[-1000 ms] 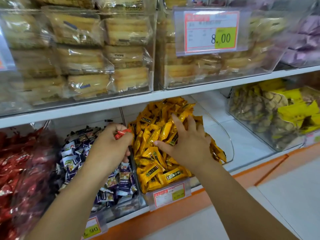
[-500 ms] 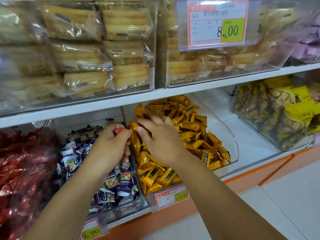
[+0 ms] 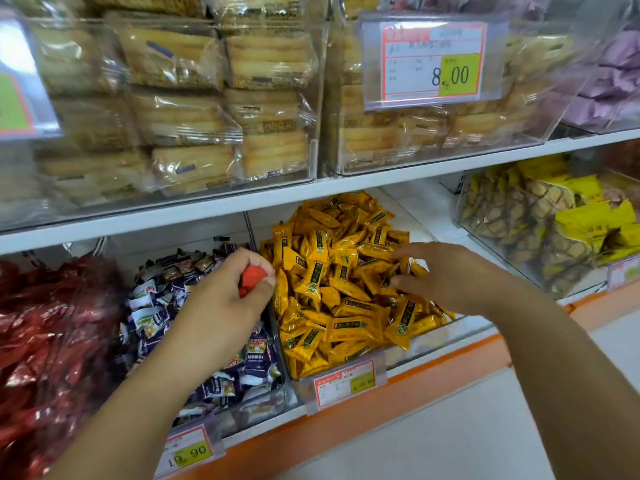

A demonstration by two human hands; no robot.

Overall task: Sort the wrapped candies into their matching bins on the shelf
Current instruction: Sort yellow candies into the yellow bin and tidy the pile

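Since its fingers and thumb curl tight round a red wrapped candy (image 3: 252, 279), the left grip (image 3: 235, 301) seems to be carrying a stray, not searching. The candy shows only as a red bulge between thumb and forefinger. It is held above the divider where the bin of blue-and-white candies (image 3: 156, 306) meets the bin of yellow candies (image 3: 329, 292), toward the back of the lower shelf (image 3: 433, 382). The right grip (image 3: 446, 278) is wide, its fingers spread low over the right side of the yellow heap. It holds nothing I can see, and it is probably raking the wrappers apart to uncover any other odd colour. Whether the fingertips press the wrappers or hang just above them I cannot tell. The red candy's likely home is the bin of red wrappers (image 3: 52, 323) at the shelf's left end, with the blue-and-white bin lying between them. The left arm would therefore have to cross that bin before letting go. Dropping it early would put the candy among the wrong sweets.
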